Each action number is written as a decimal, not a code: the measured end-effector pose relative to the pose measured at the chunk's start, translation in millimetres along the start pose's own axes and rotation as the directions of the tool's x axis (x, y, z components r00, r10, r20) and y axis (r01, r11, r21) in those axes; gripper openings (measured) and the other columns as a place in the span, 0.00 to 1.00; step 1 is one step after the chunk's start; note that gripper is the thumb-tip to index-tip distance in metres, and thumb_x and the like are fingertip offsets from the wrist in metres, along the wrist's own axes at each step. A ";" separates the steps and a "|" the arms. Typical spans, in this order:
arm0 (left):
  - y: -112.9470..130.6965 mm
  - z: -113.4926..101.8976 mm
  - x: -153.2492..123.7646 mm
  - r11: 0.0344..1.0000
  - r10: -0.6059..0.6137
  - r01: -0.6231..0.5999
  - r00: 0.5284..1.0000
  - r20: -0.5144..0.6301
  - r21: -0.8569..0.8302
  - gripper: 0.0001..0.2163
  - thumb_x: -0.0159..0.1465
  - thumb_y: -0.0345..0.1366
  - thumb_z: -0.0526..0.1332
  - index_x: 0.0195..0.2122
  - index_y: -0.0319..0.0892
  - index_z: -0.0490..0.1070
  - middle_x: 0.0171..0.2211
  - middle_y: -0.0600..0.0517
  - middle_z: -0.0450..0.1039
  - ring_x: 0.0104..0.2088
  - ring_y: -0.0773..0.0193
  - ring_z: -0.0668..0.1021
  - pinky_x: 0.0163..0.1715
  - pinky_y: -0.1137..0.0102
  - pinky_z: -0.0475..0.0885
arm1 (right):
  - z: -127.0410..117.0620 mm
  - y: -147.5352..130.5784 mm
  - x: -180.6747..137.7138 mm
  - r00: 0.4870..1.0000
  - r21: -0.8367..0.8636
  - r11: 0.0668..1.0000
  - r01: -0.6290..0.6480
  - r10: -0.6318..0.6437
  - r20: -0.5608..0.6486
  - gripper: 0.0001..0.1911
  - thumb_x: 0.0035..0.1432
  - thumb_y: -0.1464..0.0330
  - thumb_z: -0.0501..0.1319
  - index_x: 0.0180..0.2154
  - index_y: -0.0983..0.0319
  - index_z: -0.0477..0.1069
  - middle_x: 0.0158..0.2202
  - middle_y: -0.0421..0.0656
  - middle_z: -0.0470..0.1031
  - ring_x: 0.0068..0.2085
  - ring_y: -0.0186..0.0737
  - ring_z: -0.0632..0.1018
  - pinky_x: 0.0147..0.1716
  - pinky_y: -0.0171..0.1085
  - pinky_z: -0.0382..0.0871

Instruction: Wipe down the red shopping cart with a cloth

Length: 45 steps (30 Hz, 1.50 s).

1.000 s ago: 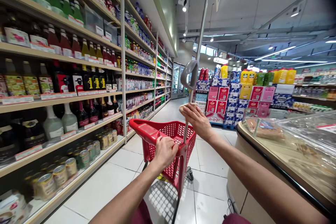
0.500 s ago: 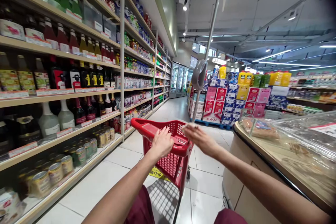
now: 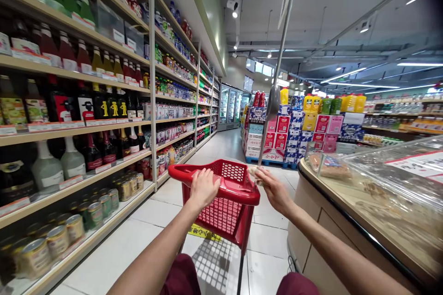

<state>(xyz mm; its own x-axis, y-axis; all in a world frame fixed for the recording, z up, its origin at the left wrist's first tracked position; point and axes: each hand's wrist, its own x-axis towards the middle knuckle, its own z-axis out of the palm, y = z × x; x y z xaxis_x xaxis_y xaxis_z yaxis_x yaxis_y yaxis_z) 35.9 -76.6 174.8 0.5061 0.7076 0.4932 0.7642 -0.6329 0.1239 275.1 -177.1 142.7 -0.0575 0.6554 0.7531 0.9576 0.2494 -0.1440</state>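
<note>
A red plastic shopping cart (image 3: 238, 195) stands directly in front of me, its basket of mesh walls. My left hand (image 3: 204, 187) is closed over the handle bar at the near end. My right hand (image 3: 275, 191) pinches a crumpled whitish cloth (image 3: 255, 174) beside the cart's upper right rim; whether the cloth touches the rim I cannot tell. Behind that hand a slanting metal pole (image 3: 265, 140) rises toward the ceiling, with a grey piece (image 3: 272, 101) partway up.
Shelves (image 3: 79, 122) of bottles and cans run along the left. A counter with a clear cover (image 3: 374, 175) borders the right. Ahead stand stacked drink cartons (image 3: 273, 133) on a blue pallet, and glass-door coolers (image 3: 230, 103). A yellow floor notice (image 3: 204, 233) lies under the cart.
The cart has turned slightly, its right handle end shifting right in view. My right hand with the cloth has moved a little right and down. My left hand stays on the handle.
</note>
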 end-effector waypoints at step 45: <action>16.4 24.0 -14.6 0.968 0.220 -0.232 0.967 -0.126 -0.092 0.18 0.62 0.33 0.47 0.52 0.35 0.63 0.55 0.42 0.63 0.55 0.56 0.64 0.56 0.55 0.56 | 39.4 -41.6 -18.1 0.944 -0.032 0.982 -0.188 0.171 -0.284 0.24 0.56 0.76 0.45 0.52 0.57 0.63 0.55 0.46 0.63 0.57 0.44 0.61 0.54 0.52 0.58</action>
<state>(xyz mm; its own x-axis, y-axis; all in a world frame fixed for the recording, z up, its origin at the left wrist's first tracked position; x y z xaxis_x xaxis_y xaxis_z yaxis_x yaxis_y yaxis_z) 50.5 -89.8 149.0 0.6075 0.5058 0.6125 0.5859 -0.8060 0.0845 225.2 -171.2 109.7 0.1897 0.4589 0.8680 0.9598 0.0994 -0.2623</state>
